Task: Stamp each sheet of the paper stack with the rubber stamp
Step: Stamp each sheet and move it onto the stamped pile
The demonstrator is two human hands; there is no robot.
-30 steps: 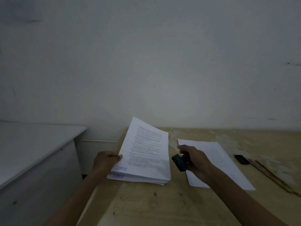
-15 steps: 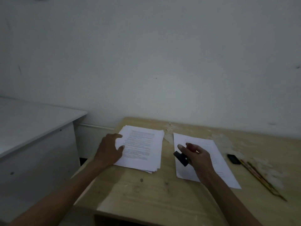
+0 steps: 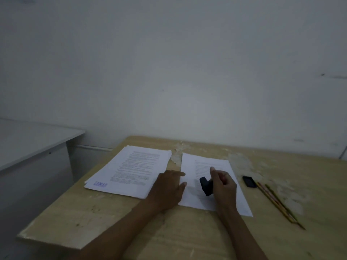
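so the step in hand looks like stamping the single sheet [image 3: 204,166] lying on the right side of the wooden table [image 3: 112,218]. the right hand [image 3: 222,182] has its fingers curled round the rubber stamp [image 3: 206,185], a small dark block held over the lower middle of that sheet; whether its face touches the paper cannot be told. the left hand [image 3: 167,188] lies flat with fingers straight, grasping nothing, its fingertips on the sheet's left edge and its palm over the gap toward the paper stack [image 3: 131,169]. to do it well, i would keep that flat hand pinning the sheet so it does not slide, turn the stamp face square to the paper, come straight down on a blank patch near the bottom corner and lift straight off to avoid smearing. the stack sits just beside the sheet on the left, its top page already bearing a blue mark [image 3: 100,184] at the near left corner. to the right lie a small black object [image 3: 249,182] and two pencils [image 3: 277,203], well apart from the sheet and not in the way. the light is dim, which may make placing the mark harder.
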